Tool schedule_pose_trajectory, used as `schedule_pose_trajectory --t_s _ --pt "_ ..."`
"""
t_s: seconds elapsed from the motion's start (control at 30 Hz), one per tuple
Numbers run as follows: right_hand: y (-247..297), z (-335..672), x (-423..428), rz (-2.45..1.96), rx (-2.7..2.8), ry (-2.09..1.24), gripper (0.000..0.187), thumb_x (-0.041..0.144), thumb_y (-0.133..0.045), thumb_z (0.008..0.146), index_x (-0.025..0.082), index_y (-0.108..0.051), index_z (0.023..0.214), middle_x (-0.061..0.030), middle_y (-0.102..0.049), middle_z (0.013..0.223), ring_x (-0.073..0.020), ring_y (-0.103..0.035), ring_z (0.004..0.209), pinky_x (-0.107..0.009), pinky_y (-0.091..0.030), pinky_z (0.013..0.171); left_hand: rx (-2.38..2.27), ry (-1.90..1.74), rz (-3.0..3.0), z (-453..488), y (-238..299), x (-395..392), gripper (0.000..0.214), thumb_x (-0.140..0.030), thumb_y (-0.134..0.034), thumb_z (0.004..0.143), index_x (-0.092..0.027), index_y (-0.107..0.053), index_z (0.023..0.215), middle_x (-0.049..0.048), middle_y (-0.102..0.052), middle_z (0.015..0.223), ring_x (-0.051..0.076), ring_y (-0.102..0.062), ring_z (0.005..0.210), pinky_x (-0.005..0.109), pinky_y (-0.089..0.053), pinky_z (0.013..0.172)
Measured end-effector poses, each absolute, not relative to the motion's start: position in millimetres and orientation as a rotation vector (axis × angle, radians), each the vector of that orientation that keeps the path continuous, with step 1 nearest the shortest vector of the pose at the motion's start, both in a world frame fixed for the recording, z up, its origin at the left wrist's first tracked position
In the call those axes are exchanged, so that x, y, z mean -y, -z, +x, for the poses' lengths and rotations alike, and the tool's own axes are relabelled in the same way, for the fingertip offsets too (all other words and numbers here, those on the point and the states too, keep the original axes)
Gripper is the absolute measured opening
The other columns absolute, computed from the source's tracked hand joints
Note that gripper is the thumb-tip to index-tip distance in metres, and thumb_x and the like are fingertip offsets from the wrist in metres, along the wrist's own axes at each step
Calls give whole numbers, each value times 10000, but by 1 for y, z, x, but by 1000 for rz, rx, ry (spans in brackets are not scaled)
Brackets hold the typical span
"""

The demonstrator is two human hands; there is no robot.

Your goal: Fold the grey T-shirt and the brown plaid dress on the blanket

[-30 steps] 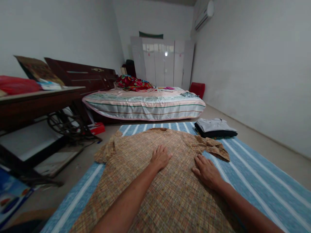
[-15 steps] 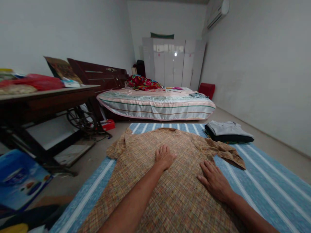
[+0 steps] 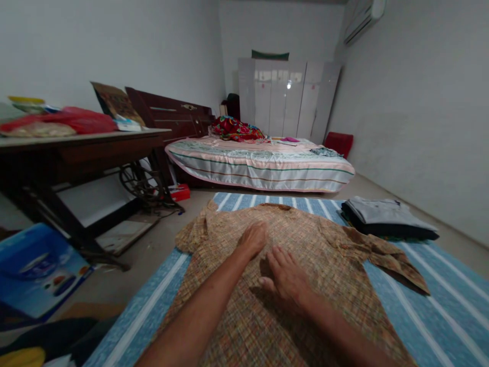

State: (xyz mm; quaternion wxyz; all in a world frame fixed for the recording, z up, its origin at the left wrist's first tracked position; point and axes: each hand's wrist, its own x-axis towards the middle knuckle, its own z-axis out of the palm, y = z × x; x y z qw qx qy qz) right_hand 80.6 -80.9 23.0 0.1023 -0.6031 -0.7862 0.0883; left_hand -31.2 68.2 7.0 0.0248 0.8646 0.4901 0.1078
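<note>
A tan checked shirt (image 3: 324, 255) lies spread flat on a blue and white striped mat (image 3: 439, 306) on the floor. My left hand (image 3: 252, 238) rests palm down on the middle of the shirt, fingers stretched toward the collar. Just beside it, my right hand (image 3: 284, 275) also lies flat on the cloth, fingers spread and pointing up toward the left hand. Neither hand grips anything. The shirt's right sleeve (image 3: 389, 255) lies out to the right.
A folded pile of grey and dark clothes (image 3: 385, 218) sits at the mat's far right. A low bed (image 3: 263, 163) with striped bedding stands behind. A dark wooden sewing table (image 3: 76, 153) is at left, a blue box (image 3: 34, 270) beside it.
My right hand has slid left across the shirt, from near the right sleeve to just beside my left hand. The view has turned to the left.
</note>
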Motion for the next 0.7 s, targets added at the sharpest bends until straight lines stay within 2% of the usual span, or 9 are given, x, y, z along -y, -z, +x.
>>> schedule_pose_trajectory --t_s 0.23,0.4,0.47,0.57,0.7 --pt "2 62 69 -1794 2256 -391 750 575 -293 919 28 -311 1432 -197 -194 1509 -314 -123 1403 -485 -112 1133 -1469 -309 2677 -50 6 -103 432 -249 -318 911 -147 -491 1294 98 -440 1432 164 -397 1317 291 -294 1092" --pt "5 63 69 -1806 2256 -409 758 589 -295 910 47 -304 1439 -183 -181 1516 -311 -115 1405 -489 -97 1134 -1504 -267 2650 -50 12 -111 446 -331 -351 914 -192 -443 1328 93 -369 1478 219 -358 1344 467 -257 1105" --pt "5 63 68 -1809 2249 -422 757 587 -295 910 48 -298 1441 -181 -174 1518 -309 -107 1407 -491 -94 1133 -1538 -265 2644 -47 12 -114 458 -343 -357 914 -189 -417 1341 108 -356 1483 236 -342 1352 496 -247 1102" --pt "5 62 67 -1805 2238 -444 762 591 -295 908 47 -294 1442 -180 -166 1519 -303 -93 1410 -493 -87 1134 -1590 -297 2655 -41 8 -120 449 -321 -361 915 -158 -420 1328 138 -375 1467 242 -362 1338 453 -272 1096" --pt "4 63 67 -1783 2222 -447 766 596 -285 907 48 -298 1441 -183 -172 1519 -301 -88 1411 -490 -79 1134 -1599 -353 2708 -34 3 -126 395 -295 -401 899 -152 -479 1259 132 -473 1384 240 -479 1234 386 -358 1041"
